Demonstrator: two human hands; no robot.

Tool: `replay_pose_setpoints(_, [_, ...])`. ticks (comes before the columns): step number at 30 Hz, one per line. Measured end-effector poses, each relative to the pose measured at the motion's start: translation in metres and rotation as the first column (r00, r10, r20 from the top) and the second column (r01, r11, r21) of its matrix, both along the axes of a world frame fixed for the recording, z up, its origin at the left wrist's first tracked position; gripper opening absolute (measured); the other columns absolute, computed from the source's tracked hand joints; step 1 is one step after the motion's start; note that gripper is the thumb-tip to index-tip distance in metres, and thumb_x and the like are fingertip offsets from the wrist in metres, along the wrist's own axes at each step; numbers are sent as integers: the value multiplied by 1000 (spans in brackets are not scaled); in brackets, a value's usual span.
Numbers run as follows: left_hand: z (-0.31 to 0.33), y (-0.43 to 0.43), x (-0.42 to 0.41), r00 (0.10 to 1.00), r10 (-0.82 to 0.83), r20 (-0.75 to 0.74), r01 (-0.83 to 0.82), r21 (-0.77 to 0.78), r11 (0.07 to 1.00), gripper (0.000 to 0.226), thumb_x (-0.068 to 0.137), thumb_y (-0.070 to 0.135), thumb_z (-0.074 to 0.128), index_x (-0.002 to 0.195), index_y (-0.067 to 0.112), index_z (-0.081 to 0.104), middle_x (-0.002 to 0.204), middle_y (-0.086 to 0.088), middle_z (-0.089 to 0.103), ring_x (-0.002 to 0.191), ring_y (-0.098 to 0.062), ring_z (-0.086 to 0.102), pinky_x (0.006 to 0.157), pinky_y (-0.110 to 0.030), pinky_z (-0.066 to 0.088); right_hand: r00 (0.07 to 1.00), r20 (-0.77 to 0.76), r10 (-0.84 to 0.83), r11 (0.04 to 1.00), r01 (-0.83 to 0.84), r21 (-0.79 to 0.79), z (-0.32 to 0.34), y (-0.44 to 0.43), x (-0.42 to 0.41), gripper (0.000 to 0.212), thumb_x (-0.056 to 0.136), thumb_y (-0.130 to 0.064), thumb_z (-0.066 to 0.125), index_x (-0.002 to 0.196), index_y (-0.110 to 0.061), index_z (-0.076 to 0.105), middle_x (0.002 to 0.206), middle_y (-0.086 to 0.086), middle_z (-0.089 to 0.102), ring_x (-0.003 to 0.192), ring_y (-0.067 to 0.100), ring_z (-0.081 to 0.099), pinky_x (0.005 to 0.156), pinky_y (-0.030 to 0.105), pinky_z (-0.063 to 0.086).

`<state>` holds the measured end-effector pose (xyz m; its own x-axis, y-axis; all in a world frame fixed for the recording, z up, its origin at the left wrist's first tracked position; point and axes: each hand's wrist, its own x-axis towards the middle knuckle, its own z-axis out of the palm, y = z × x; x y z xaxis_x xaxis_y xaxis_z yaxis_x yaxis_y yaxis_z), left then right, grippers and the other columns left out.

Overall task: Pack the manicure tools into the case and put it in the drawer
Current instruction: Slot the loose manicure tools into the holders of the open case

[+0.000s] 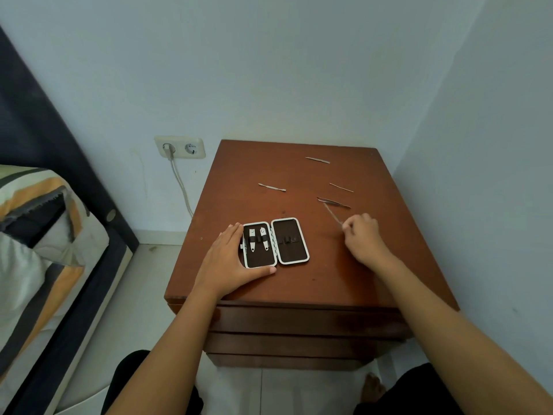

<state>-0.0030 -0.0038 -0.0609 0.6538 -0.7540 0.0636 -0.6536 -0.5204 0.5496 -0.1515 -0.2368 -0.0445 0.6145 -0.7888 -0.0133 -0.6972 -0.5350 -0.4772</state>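
Observation:
The manicure case lies open on the wooden nightstand, with two nail clippers strapped in its left half and an empty right half. My left hand rests flat against the case's left and front edges. My right hand pinches the near end of a thin metal tool, which points away towards the tweezers. Three more slim tools lie loose farther back: a cuticle pusher, a thin pick and a nail file.
The nightstand has closed drawers on its front, below the top. A wall socket with a plugged cable is on the left wall. A bed with striped bedding stands at the left. Walls close in behind and to the right.

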Motion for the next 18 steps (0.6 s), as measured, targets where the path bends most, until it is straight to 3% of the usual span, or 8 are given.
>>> replay_pose_setpoints(4, [-1,1,1,1000,-13,-1,12,-13,1000,115,57,75,65,147,20,21,156,2,21,144,-13,13,116,-34,14,977,170,132,988,-143,57,-3,68,17,17,89,0,40,82,-11,50,107,19,50,105,33,43,88,32,29])
replay_pose_setpoints(7, [-2,2,2,1000,-18,1,18,-11,1000,114,59,74,65,147,17,20,156,1,20,144,-13,12,116,-33,12,970,164,178,979,-191,72,-5,98,23,16,91,-2,37,82,-13,43,108,15,49,103,29,43,87,31,32])
replay_pose_setpoints(13, [-5,4,2,997,-59,50,55,63,996,125,54,88,39,149,11,13,158,-2,12,145,-14,8,114,-27,3,980,169,103,988,-120,93,1,107,23,13,92,-4,44,92,-2,56,111,15,51,103,28,50,83,29,34])
replay_pose_setpoints(18, [-7,8,2,990,-133,50,126,127,984,125,56,89,27,149,9,4,159,-5,2,145,-15,0,114,-26,-3,962,264,71,989,-103,107,12,111,22,9,85,-8,58,81,-7,66,100,12,62,87,22,57,80,27,42])
